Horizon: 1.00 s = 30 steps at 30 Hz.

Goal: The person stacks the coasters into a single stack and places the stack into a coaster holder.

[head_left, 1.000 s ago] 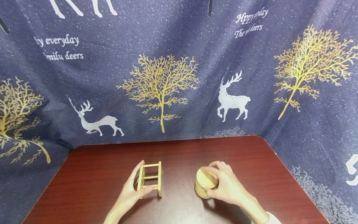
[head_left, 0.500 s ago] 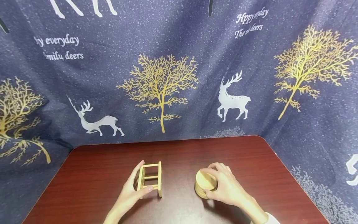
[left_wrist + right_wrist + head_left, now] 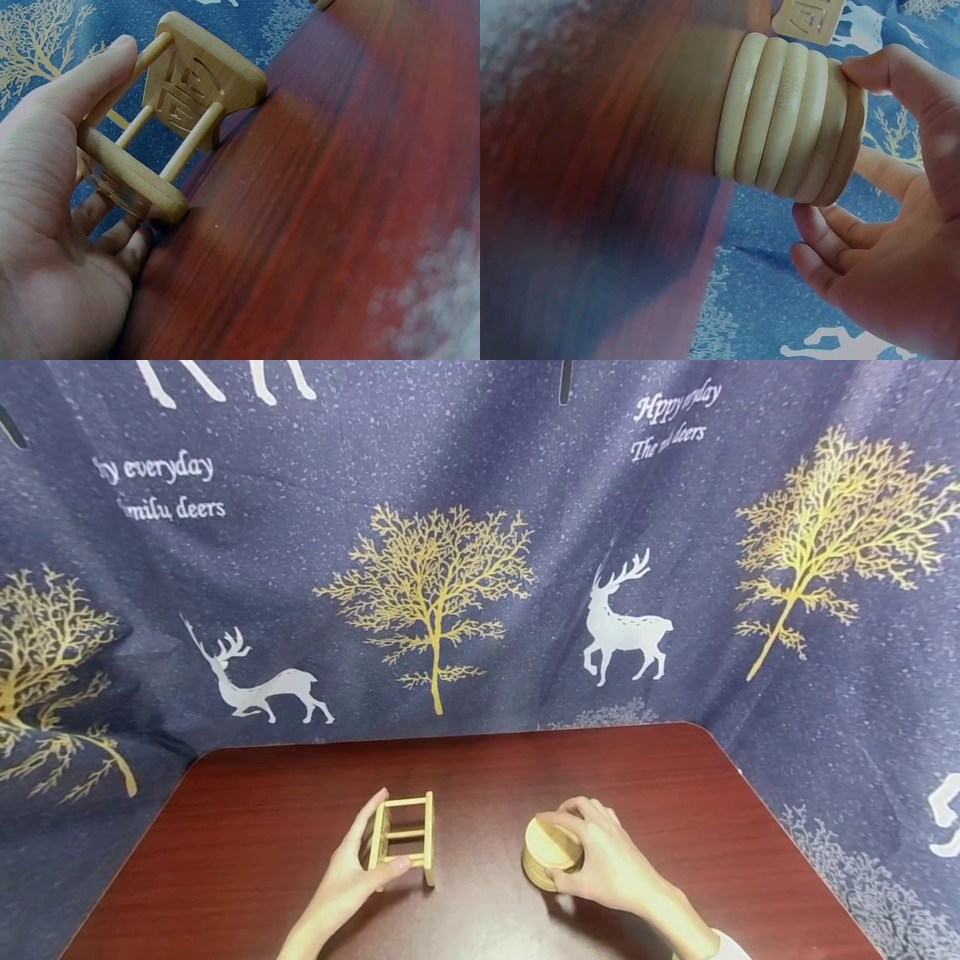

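Observation:
On the left of the head view, my left hand holds a small bamboo coaster rack, thumb over a front rod and fingers behind the near side panel. The left wrist view shows carved lettering on the rack's far panel and the dowels between the panels. To the right, several round bamboo coasters sit in an even stack on the table. My right hand grips the top of that stack between thumb and fingers. In the right wrist view, thumb and fingertips touch the uppermost coasters.
Both objects are on a reddish-brown wooden table with rounded far corners. A gap of bare tabletop separates rack and stack. Behind and beside the table hangs a dark blue cloth printed with white deer and golden trees.
The top of the coaster stack has lowered slightly under my right hand since a second ago, and its edges look more even. My left hand and the rack have stayed in place.

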Each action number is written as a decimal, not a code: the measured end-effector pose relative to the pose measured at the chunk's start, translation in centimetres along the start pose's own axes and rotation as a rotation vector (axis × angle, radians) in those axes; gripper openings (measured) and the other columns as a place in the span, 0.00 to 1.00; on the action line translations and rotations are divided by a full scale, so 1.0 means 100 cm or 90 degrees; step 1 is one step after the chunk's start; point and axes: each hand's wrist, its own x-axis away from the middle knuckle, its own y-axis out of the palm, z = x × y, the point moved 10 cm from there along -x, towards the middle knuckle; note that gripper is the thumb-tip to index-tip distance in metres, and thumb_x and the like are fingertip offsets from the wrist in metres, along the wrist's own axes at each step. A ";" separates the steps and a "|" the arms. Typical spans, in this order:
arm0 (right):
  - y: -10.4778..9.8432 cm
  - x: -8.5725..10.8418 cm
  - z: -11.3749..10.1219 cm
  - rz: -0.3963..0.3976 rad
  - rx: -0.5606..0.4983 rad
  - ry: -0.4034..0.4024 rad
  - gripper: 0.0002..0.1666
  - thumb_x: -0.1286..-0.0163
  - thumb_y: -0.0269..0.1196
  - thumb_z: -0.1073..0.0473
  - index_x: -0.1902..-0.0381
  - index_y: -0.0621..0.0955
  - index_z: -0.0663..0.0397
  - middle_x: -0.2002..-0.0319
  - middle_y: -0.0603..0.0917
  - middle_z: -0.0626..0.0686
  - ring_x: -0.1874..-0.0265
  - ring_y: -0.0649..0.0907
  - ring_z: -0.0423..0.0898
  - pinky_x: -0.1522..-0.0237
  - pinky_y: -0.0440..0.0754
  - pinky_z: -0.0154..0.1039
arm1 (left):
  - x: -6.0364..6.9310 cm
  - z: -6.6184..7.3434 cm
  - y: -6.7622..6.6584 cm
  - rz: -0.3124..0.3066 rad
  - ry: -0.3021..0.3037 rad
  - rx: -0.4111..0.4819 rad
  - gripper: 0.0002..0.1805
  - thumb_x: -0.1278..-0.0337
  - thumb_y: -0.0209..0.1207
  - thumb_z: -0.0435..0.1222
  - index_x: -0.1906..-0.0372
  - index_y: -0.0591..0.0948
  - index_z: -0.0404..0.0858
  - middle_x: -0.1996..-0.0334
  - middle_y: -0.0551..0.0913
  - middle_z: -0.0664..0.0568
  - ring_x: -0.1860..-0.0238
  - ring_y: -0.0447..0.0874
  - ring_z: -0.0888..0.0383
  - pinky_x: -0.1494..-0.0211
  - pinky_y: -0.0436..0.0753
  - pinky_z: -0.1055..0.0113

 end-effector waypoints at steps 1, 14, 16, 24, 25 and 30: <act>0.000 0.000 0.000 0.001 -0.003 -0.001 0.38 0.55 0.84 0.50 0.40 0.91 0.43 0.50 0.83 0.44 0.50 0.80 0.45 0.47 0.77 0.50 | 0.000 0.000 0.000 0.000 0.001 -0.001 0.56 0.37 0.76 0.28 0.10 0.58 0.49 0.20 0.70 0.38 0.44 0.86 0.52 0.63 0.90 0.60; 0.002 0.003 0.003 -0.011 -0.013 0.003 0.39 0.52 0.85 0.52 0.38 0.90 0.43 0.47 0.83 0.45 0.48 0.80 0.46 0.47 0.78 0.52 | -0.001 0.002 0.001 -0.002 0.005 -0.001 0.56 0.37 0.75 0.28 0.10 0.58 0.49 0.21 0.70 0.38 0.43 0.86 0.53 0.65 0.89 0.60; 0.002 0.003 0.003 -0.011 -0.012 0.003 0.39 0.52 0.85 0.52 0.37 0.90 0.42 0.46 0.83 0.45 0.47 0.81 0.46 0.46 0.78 0.52 | -0.001 0.002 0.000 -0.001 0.006 -0.003 0.56 0.37 0.76 0.28 0.09 0.58 0.48 0.21 0.71 0.38 0.43 0.86 0.53 0.64 0.89 0.60; 0.002 0.006 0.010 -0.004 -0.037 0.026 0.45 0.52 0.89 0.47 0.33 0.86 0.33 0.38 0.81 0.42 0.43 0.81 0.47 0.46 0.78 0.52 | -0.001 -0.001 -0.001 0.003 -0.004 -0.005 0.56 0.37 0.76 0.29 0.10 0.59 0.50 0.22 0.72 0.38 0.47 0.87 0.52 0.72 0.87 0.59; 0.001 0.007 0.011 -0.001 -0.041 0.029 0.47 0.52 0.89 0.46 0.32 0.84 0.32 0.37 0.81 0.41 0.42 0.81 0.47 0.45 0.79 0.52 | -0.001 -0.001 -0.001 0.003 -0.004 -0.005 0.56 0.37 0.76 0.29 0.10 0.59 0.50 0.22 0.72 0.38 0.46 0.86 0.52 0.71 0.87 0.59; -0.004 0.011 0.015 0.028 -0.094 0.016 0.52 0.55 0.91 0.47 0.30 0.81 0.30 0.35 0.80 0.37 0.38 0.80 0.44 0.42 0.77 0.54 | -0.002 -0.001 -0.001 0.002 -0.001 -0.005 0.56 0.37 0.76 0.29 0.10 0.60 0.53 0.21 0.71 0.38 0.47 0.87 0.52 0.72 0.86 0.59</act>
